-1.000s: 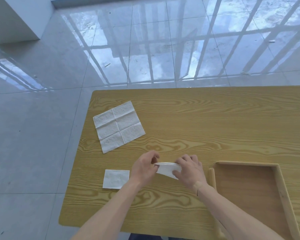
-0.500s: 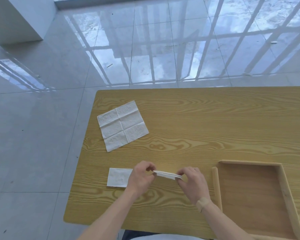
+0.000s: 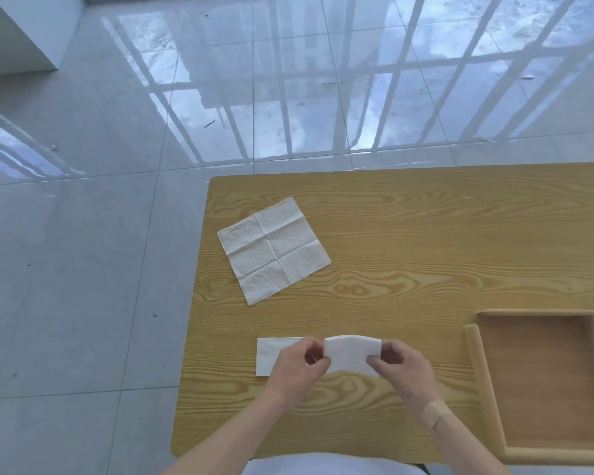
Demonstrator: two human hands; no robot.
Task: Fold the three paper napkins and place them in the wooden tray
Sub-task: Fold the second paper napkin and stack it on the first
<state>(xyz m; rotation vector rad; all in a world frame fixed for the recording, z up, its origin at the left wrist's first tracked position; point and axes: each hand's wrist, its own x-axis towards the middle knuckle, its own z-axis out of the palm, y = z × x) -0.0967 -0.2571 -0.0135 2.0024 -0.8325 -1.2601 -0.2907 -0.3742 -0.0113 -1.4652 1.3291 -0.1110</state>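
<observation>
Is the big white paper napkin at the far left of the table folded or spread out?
Spread out: the big white paper napkin lies flat, open, crease lines dividing it into panels.

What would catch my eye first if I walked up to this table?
Probably the two hands near the table's front edge: the left hand and right hand pinch a folded white napkin between them. An unfolded napkin lies spread out farther back on the left, and a wooden tray with nothing visible in it sits at right.
</observation>
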